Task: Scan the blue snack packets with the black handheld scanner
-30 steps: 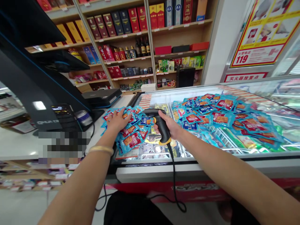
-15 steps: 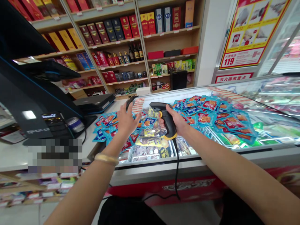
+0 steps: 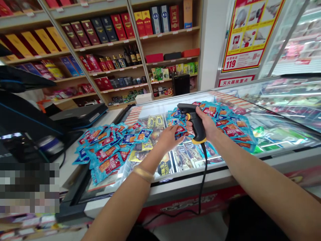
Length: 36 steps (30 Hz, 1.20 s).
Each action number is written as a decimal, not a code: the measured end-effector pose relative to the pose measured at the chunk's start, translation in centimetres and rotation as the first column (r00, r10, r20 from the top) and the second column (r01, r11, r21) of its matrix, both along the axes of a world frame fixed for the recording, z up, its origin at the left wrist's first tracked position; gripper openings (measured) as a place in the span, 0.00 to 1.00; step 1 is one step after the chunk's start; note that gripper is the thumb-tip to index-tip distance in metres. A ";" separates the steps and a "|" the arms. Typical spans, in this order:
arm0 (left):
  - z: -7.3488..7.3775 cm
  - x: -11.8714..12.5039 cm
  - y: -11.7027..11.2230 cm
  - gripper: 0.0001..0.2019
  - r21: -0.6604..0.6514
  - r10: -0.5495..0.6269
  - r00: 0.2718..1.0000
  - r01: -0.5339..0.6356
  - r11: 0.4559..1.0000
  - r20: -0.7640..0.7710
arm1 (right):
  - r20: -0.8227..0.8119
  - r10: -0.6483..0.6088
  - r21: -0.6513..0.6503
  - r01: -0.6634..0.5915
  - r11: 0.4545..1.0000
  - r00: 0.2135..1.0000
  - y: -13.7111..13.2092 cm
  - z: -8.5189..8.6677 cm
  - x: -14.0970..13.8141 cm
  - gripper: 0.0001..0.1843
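My right hand is wrapped round the grip of a black and yellow barcode scanner, held above the glass freezer top with its cable hanging down the front. Just left of it is my left hand, a gold bangle on the wrist. Its fingers and thumb are apart, at the near edge of the right pile of blue and red snack packets. One packet lies right at the fingertips; whether they touch it I cannot tell. Another pile of snack packets spreads over the left end of the freezer.
Under the freezer's glass lid lie packaged frozen goods. A black checkout machine stands on the counter at the left. Behind are shelves of boxes and bottles. The scanner cable runs down to the floor.
My left hand has moved right, from above the left pile to the right pile's edge. The scanner stays in my right hand. The view has shifted, showing more of the left pile.
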<state>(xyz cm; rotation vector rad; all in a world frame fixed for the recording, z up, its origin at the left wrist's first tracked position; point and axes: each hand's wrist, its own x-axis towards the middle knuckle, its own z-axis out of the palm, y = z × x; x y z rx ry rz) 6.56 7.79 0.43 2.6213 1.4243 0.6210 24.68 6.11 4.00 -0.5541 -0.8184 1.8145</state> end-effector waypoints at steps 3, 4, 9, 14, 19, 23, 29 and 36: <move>-0.4 -0.6 0.2 0.21 0.017 -0.037 0.991 0.035 0.999 0.131 | 0.012 -0.009 0.021 0.008 1.000 1.000 -0.2 0.3 -0.3 0.26; -0.4 -0.8 0.3 0.18 0.006 -0.046 0.979 0.046 0.999 0.197 | 0.011 -0.012 0.025 0.012 1.000 1.000 -0.3 0.5 -0.4 0.26; -0.1 -1.5 0.5 0.07 -0.045 0.076 0.771 -0.061 0.997 0.632 | 0.051 -0.049 0.039 0.047 0.998 0.997 -0.9 1.0 -0.4 0.27; 0.6 -1.8 0.9 0.15 -0.339 0.343 0.254 -0.060 0.939 0.905 | 0.045 -0.046 0.050 0.043 0.998 0.998 -1.4 0.8 -0.6 0.26; 1.8 -1.7 0.4 0.11 -0.417 0.443 -0.088 0.217 0.883 0.892 | 0.064 0.005 0.040 -0.008 0.999 0.998 -1.7 0.4 -0.9 0.26; 2.2 -1.6 0.1 0.13 -0.428 0.481 -0.148 0.287 0.857 0.864 | 0.070 0.070 0.032 -0.073 0.997 0.995 -1.6 0.0 -1.1 0.24; 2.0 -1.6 -0.1 0.18 -0.440 0.486 -0.158 0.257 0.861 0.860 | 0.090 0.106 0.055 -0.111 0.992 0.990 -1.6 -0.5 -1.1 0.25; 1.3 -1.5 0.3 0.17 -0.483 0.486 -0.029 0.072 0.873 0.873 | 0.139 0.095 0.062 -0.105 0.993 0.986 -1.7 -0.3 -1.5 0.24</move>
